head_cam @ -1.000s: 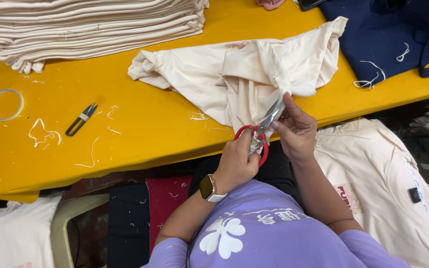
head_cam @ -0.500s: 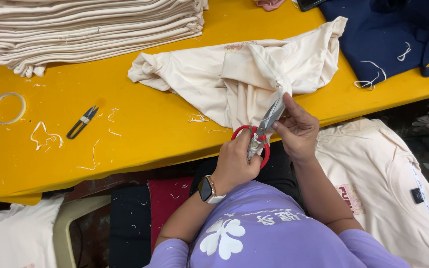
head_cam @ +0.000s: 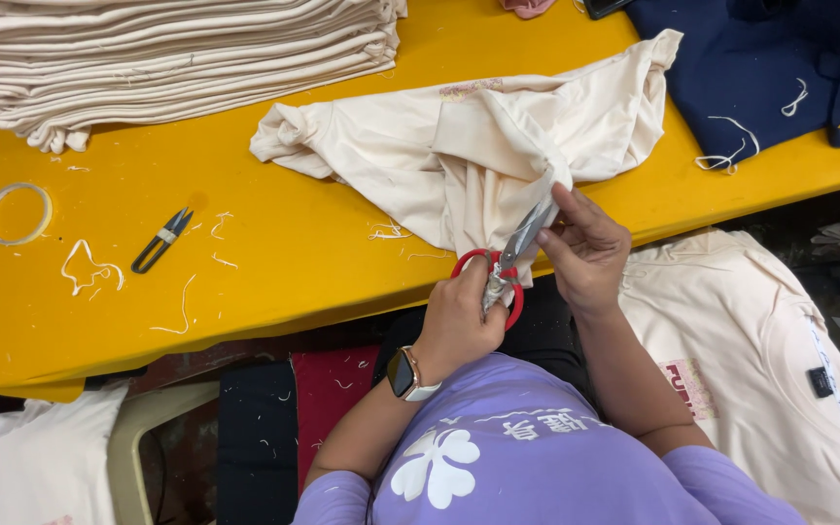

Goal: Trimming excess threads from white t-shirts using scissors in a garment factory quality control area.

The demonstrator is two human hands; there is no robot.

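- Left hand [head_cam: 459, 316]: closed around the red loop handles of the scissors [head_cam: 507, 262], watch on the wrist; the grip sets the blades pointing up and away from the body, toward the cloth edge.
- Scissors: steel blades, slim and pointed, red plastic handles; tips meet the hanging edge of the cream garment [head_cam: 469, 156] just beside the right fingertips.
- Right hand [head_cam: 585, 253]: to the right of the scissors, fingers pressed together and pinching a bit of the garment's edge, probably to keep it taut against the blades.
- Cream garment: soft knit, crumpled and twisted, spread on the table beyond both hands, one fold drooping over the near edge into the pinch.
- Yellow table [head_cam: 274, 282]: smooth, flat, strewn with pale thread scraps.
- Small black thread snips [head_cam: 160, 240]: far left of the left hand, lying flat, untouched.
- Ring of clear tape [head_cam: 17, 214]: farther left still.
- Stack of folded cream garments [head_cam: 167, 58]: up and left, neatly layered.
- Navy garment [head_cam: 760, 58]: up and right of the right hand, loose white threads on it.
- Cream shirt [head_cam: 770, 360]: draped below the right forearm.
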